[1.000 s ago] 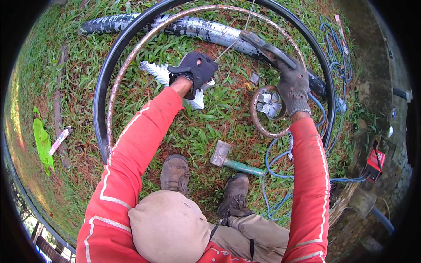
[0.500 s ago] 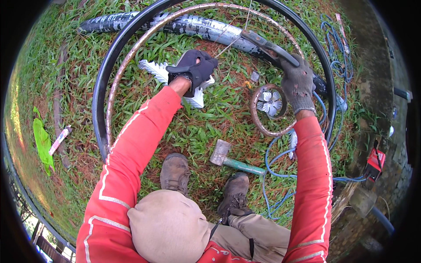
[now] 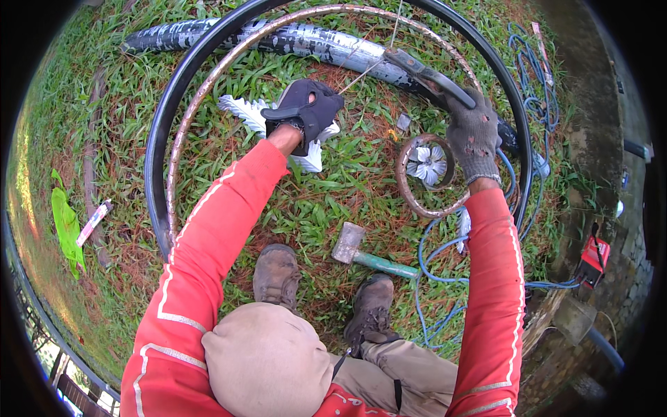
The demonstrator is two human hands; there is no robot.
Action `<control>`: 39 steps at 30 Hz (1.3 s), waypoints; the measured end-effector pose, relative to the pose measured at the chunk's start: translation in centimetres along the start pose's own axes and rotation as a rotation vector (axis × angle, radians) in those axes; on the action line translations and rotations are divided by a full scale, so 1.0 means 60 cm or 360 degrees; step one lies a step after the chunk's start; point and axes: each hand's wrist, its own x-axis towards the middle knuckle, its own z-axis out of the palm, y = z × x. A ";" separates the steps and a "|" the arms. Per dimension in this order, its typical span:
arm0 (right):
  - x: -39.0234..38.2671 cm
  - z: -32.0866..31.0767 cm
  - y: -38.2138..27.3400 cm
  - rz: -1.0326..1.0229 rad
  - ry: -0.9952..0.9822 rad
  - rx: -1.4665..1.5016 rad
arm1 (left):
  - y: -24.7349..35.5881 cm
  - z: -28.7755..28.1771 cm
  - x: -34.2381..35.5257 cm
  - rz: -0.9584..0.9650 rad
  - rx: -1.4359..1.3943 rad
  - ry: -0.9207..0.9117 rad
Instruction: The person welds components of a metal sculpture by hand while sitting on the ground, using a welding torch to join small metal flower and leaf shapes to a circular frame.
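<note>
My right hand (image 3: pixel 474 135), in a worn grey glove, is closed around a dark welding electrode holder (image 3: pixel 432 78) with a lever handle. A thin rod (image 3: pixel 396 28) rises from the holder's jaw end toward the top edge. My left hand (image 3: pixel 306 115), in a black glove, is closed on a thin rod (image 3: pixel 361 75) slanting toward that jaw. Beneath the left hand lies a silvery leaf-shaped metal ornament (image 3: pixel 244 113), partly hidden. A rusty curved metal strip (image 3: pixel 182 149) ends in a scroll beside the right hand, around a silvery flower-shaped ornament (image 3: pixel 426 165).
A large black hoop (image 3: pixel 158 153) encircles the work. Across the grass lies a black pipe (image 3: pixel 306 43) with peeling silver paint. A green-handled hammer (image 3: pixel 379 263) rests near my boots. Blue cable (image 3: pixel 445 279) winds rightward to a red box (image 3: pixel 594 258). A bright green cloth (image 3: pixel 66 226) lies left.
</note>
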 end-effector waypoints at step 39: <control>-0.300 -0.503 -0.008 0.0300 -0.0236 0.0229 | 0.072 -0.077 -0.164 0.0421 0.0122 -0.0319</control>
